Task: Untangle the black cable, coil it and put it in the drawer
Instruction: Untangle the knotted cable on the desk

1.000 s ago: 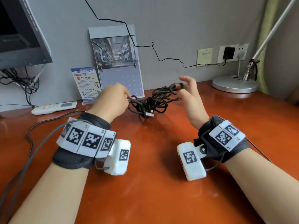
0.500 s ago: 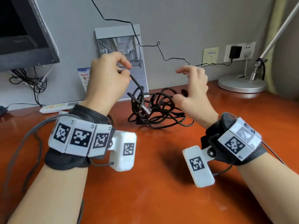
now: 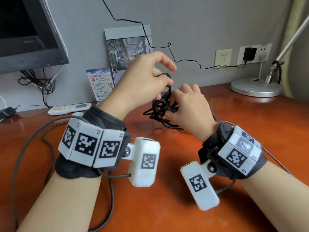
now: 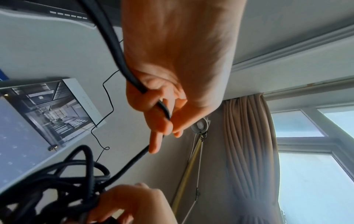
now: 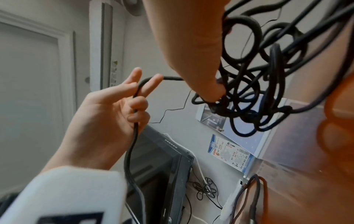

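Note:
The black cable (image 3: 161,106) is a knotted bundle held just above the orange desk (image 3: 167,206), its lowest loops near the surface. My left hand (image 3: 160,72) is raised over it and pinches one strand, which runs up from the knot and through the curled fingers (image 4: 153,109). My right hand (image 3: 177,104) sits right of the bundle with fingers curled into the tangle. In the right wrist view a fingertip (image 5: 210,91) presses into the knot (image 5: 258,91) with the thumb at the right edge. No drawer is in view.
A monitor (image 3: 25,30) stands at the back left with a white remote (image 3: 70,108) below it. A calendar (image 3: 128,47) and a leaflet lean on the wall. A lamp base (image 3: 255,87) sits at the back right. A thin wire (image 3: 184,61) hangs from the wall charger (image 3: 249,53).
The left hand lifted a strand up out of the tangle. The right hand let go, opened above the bundle, then came back down and took hold of the knot.

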`<state>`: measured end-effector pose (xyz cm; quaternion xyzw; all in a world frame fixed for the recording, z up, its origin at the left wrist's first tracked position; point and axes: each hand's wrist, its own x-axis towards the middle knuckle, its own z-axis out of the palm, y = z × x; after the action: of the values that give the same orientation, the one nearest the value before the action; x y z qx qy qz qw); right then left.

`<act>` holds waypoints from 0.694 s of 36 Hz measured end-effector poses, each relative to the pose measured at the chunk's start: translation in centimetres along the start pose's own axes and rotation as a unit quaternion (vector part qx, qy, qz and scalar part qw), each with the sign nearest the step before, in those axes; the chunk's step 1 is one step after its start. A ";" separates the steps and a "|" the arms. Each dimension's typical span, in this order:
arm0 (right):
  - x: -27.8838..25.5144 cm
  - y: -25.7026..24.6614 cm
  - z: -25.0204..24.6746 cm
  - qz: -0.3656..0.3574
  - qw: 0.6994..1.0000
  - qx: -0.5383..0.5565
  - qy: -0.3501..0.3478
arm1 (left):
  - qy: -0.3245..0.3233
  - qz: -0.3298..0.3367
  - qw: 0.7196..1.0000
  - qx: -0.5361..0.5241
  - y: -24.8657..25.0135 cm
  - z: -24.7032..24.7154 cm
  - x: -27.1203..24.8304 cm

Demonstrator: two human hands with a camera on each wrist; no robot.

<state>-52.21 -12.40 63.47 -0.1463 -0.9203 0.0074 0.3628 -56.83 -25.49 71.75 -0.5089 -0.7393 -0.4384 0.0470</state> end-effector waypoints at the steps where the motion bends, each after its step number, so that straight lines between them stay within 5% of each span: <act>1: 0.0 0.3 0.2 0.008 1.000 0.017 0.007 | -0.010 0.000 1.000 0.002 -0.1 0.0 0.0; 7: 0.0 1.8 -0.3 0.024 0.986 0.164 0.012 | 0.042 0.036 0.987 0.149 -2.0 -0.7 0.6; 11: 0.2 2.1 -1.9 0.065 0.948 0.300 -0.079 | 0.044 0.046 0.962 0.266 -3.0 -1.6 0.9; 16: 0.2 2.5 -3.0 0.036 0.887 0.424 -0.179 | 0.032 0.041 0.969 0.243 -3.9 -2.6 0.8; 22: 0.3 2.6 -2.2 -0.010 0.926 0.345 -0.155 | -0.058 -0.047 0.957 0.279 -5.9 -1.9 1.3; 25: 0.6 3.2 -1.6 0.029 0.946 0.300 -0.122 | -0.074 -0.097 0.952 0.282 -6.2 -1.7 1.1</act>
<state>-50.71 -9.32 64.72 -0.0550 -0.9081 0.3112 0.2746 -62.96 -26.52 69.62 -0.4321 -0.8799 -0.1753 0.0913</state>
